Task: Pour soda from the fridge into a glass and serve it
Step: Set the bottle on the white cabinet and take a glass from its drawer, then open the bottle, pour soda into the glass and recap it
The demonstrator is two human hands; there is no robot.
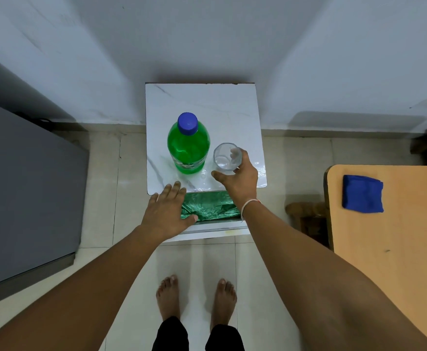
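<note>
A small white marble-patterned stand [232,107] carries a green soda bottle [188,150] with a blue cap [187,123], upright, and just beside it a clear drinking glass [226,157]. Below the top, a lower shelf holds crumpled green plastic [208,207], possibly a bag. The stand sits on a pale tiled floor [283,163].

A home: tiled floor [101,173]; bare feet [168,297] at 6 o'clock; grey fridge [25,188] at 9; wooden table [397,236] at 3.

Both bare arms reach forward: the right hand [236,177] curls its grip around the glass [227,157], the left hand [167,211] flat-fingered just left of it.
</note>
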